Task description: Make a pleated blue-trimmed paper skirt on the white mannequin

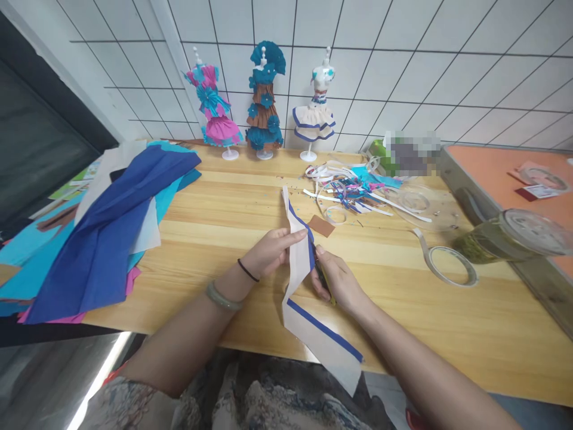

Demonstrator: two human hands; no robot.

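My left hand [280, 248] pinches a long white crepe paper strip [299, 257] edged with a blue band, the thumb lying on top. The strip's lower part folds and hangs over the table's front edge toward my lap. Close by on the right, my right hand [338, 278] is closed around scissors [323, 278] with dark and yellow handles. Their dark upper part meets the blue edge of the strip; the blades are mostly hidden behind paper and fingers. A small brown paper piece [321, 226] lies just beyond my hands.
Three dress forms in paper dresses, pink [219, 119], teal-brown [264, 113] and white-blue [314, 113], stand along the tiled wall. Crepe sheets [111, 227] pile at left. Scraps [353, 188], a tape roll [452, 267] and a jar [496, 239] lie to the right.
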